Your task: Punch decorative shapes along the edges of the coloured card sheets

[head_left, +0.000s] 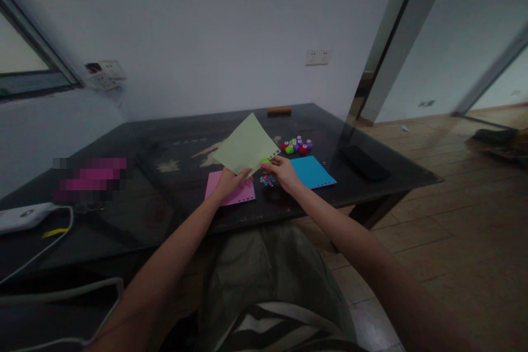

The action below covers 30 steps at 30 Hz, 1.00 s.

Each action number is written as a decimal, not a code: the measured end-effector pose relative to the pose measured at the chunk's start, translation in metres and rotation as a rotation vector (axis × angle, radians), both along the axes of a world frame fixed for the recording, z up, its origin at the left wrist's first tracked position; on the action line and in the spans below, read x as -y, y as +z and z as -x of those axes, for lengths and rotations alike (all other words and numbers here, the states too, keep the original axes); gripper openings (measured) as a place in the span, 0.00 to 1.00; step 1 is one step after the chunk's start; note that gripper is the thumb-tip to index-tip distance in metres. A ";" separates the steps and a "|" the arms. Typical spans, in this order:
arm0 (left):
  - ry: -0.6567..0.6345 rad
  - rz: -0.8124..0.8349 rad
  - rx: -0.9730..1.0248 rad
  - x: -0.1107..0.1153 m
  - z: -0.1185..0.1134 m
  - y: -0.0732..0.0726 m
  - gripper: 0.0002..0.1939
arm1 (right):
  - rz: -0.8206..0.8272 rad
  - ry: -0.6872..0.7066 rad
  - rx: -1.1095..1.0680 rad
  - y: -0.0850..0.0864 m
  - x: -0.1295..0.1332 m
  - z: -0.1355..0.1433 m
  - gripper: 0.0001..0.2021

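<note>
My left hand (231, 181) pinches the near edge of a pale yellow-green sheet of paper (247, 143), which is held tilted above the table. At the sheet's right corner, my right hand (282, 169) grips a small bright green craft punch (265, 161), partly hidden by the fingers. Dark holes show along that edge of the sheet. Beneath my left hand lies pink paper (212, 184) with holes along its near edge. Blue paper (311, 171) lies right of my right hand. Between the hands, tiny coloured paper bits (267, 180) form a small pile.
Several red, green and purple punches (297, 146) stand together behind the blue paper. A flat black object (365, 163) lies at the right of the dark table (190, 214). A brown block (279, 111) sits by the wall. A white power strip (27, 215) is at the left.
</note>
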<state>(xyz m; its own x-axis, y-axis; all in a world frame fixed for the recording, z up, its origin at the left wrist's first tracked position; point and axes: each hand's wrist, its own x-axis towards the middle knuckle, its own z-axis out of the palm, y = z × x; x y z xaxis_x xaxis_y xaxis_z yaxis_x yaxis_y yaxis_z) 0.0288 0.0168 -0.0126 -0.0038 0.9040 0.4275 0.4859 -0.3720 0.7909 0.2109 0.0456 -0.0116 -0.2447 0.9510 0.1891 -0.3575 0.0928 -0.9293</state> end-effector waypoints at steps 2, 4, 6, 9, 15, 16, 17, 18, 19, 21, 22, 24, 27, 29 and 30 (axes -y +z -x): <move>-0.012 0.010 0.001 0.001 0.000 0.000 0.15 | 0.003 -0.003 0.003 0.001 0.000 0.000 0.17; -0.024 0.030 0.001 0.002 0.000 0.001 0.14 | 0.010 0.001 0.003 0.002 0.001 0.000 0.17; -0.032 0.043 -0.003 0.003 -0.001 0.002 0.14 | 0.014 0.001 0.001 0.003 0.002 -0.001 0.17; -0.030 0.034 0.003 0.004 -0.002 0.003 0.14 | 0.005 -0.005 0.000 0.003 0.002 -0.001 0.17; -0.013 0.044 -0.004 0.004 -0.003 0.004 0.14 | -0.006 -0.004 0.004 0.001 0.001 -0.001 0.16; -0.014 0.036 -0.003 0.005 -0.003 0.004 0.14 | -0.006 -0.003 0.003 0.001 0.001 -0.001 0.16; -0.015 0.028 0.000 0.005 -0.003 0.004 0.14 | -0.006 -0.001 0.002 0.002 0.001 -0.001 0.17; -0.014 0.027 0.004 0.005 -0.003 0.005 0.14 | -0.005 0.001 0.002 0.002 0.001 -0.001 0.17; -0.013 0.030 0.005 0.005 -0.003 0.005 0.14 | -0.005 0.001 0.002 0.002 0.001 -0.002 0.17; -0.005 0.035 0.005 0.005 -0.004 0.005 0.13 | -0.006 -0.002 0.006 0.002 0.001 -0.002 0.16; -0.003 0.037 0.003 0.005 -0.004 0.005 0.13 | -0.008 -0.006 0.011 0.002 0.001 -0.001 0.17; -0.007 0.043 -0.003 0.005 -0.003 0.005 0.12 | -0.014 -0.015 0.020 0.001 0.001 -0.001 0.17; -0.014 0.050 -0.011 0.004 -0.003 0.004 0.13 | -0.020 -0.014 0.020 0.001 0.000 -0.001 0.17; -0.016 0.035 -0.009 0.004 -0.003 0.004 0.13 | -0.020 -0.010 0.018 0.001 0.000 -0.001 0.17; -0.021 0.030 -0.009 0.005 -0.003 0.004 0.13 | -0.020 -0.011 0.019 0.001 0.000 -0.002 0.17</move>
<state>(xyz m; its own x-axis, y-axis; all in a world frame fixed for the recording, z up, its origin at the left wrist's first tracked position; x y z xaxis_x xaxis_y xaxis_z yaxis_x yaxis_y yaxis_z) 0.0320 0.0121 -0.0090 0.0186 0.9163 0.4000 0.4854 -0.3580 0.7976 0.2125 0.0453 -0.0103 -0.2378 0.9497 0.2036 -0.3387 0.1153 -0.9338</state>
